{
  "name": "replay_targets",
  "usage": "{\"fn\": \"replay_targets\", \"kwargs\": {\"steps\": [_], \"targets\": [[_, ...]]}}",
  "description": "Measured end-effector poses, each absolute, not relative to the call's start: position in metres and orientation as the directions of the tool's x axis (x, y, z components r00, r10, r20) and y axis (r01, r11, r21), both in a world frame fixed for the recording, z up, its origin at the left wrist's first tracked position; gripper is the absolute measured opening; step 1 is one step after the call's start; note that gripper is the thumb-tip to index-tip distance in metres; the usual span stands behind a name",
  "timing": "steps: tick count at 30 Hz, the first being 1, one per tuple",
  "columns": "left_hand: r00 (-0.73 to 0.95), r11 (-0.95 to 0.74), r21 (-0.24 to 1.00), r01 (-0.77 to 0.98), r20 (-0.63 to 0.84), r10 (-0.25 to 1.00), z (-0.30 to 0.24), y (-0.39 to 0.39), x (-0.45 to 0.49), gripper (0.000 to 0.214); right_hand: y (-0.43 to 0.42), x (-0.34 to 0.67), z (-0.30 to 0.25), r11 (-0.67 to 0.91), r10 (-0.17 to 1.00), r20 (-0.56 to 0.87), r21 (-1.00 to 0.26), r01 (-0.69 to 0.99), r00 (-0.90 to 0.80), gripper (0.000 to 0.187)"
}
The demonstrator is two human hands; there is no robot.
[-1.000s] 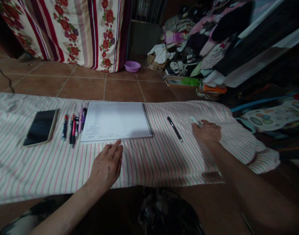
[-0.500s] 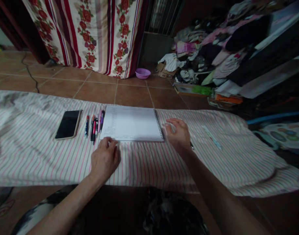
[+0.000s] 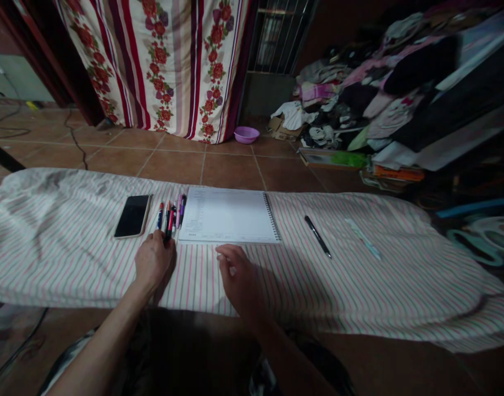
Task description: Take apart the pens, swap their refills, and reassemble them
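A spiral notebook point(image 3: 229, 214) lies open on a pink-striped cloth point(image 3: 359, 280) spread over the floor. Several coloured pens point(image 3: 172, 209) lie in a row along its left edge, with a dark phone point(image 3: 132, 215) further left. My left hand point(image 3: 154, 259) is at the near ends of the pens, fingers pinched on a red pen. My right hand point(image 3: 240, 279) rests palm down on the cloth just below the notebook's near edge, fingers loosely bent and holding nothing. A black pen point(image 3: 317, 236) and a pale pen point(image 3: 363, 238) lie to the right of the notebook.
Brown tiled floor point(image 3: 235, 168) lies beyond the cloth. A floral curtain point(image 3: 169, 60) hangs at the back, with a small purple bowl point(image 3: 246, 134) beside it. A heap of clothes and boxes point(image 3: 359, 93) fills the back right.
My right hand drew back from the black pen on the right to the cloth below the notebook. My left hand slid left from the notebook's near edge onto the pens.
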State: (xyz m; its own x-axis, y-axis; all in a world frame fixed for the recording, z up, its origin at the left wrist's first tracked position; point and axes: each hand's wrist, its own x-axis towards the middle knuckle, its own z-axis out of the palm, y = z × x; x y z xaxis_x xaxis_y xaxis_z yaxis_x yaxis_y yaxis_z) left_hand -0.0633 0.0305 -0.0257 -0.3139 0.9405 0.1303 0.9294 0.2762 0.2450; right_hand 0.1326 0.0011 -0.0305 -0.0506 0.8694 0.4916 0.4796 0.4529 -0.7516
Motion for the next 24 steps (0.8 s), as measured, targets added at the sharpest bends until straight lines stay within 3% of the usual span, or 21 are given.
{"fn": "replay_targets", "kwargs": {"steps": [2,4,6,7,8,12,17,24], "targets": [[-0.332,0.285,0.286,0.915,0.130,0.934,-0.025,0.030,-0.062,0.029,0.002,0.132,-0.030,0.448,0.878,0.474,-0.760,0.471,-0.070,0.021],[-0.403,0.323,0.439,0.838,0.101,0.910,-0.025,0.030,-0.061,0.026,0.004,0.129,-0.025,0.422,0.893,0.444,-0.778,0.466,-0.067,0.023],[-0.514,0.372,0.684,0.627,0.005,0.858,-0.024,0.031,-0.063,0.019,0.007,0.126,-0.019,0.378,0.912,0.410,-0.804,0.459,-0.034,0.023],[-0.571,0.388,0.820,0.420,-0.093,0.816,-0.024,0.031,-0.064,0.016,0.009,0.125,-0.016,0.349,0.922,0.387,-0.822,0.450,-0.009,0.022],[-0.582,0.400,0.853,0.335,-0.146,0.800,-0.023,0.033,-0.067,0.013,0.012,0.123,-0.014,0.317,0.933,0.360,-0.843,0.435,0.017,0.023],[-0.514,0.424,0.904,0.062,-0.335,0.790,-0.014,0.036,-0.078,0.013,0.021,0.109,-0.014,0.242,0.961,0.269,-0.932,0.271,0.068,0.022],[-0.215,0.478,0.819,-0.318,-0.553,0.805,0.010,0.026,-0.091,0.011,0.032,0.075,-0.015,0.052,0.993,0.048,-0.998,-0.034,0.112,0.019],[-0.004,0.470,0.650,-0.597,-0.588,0.809,0.026,-0.010,-0.099,0.010,0.011,0.043,0.010,-0.060,0.998,-0.062,-0.993,-0.099,0.025,0.019]]}}
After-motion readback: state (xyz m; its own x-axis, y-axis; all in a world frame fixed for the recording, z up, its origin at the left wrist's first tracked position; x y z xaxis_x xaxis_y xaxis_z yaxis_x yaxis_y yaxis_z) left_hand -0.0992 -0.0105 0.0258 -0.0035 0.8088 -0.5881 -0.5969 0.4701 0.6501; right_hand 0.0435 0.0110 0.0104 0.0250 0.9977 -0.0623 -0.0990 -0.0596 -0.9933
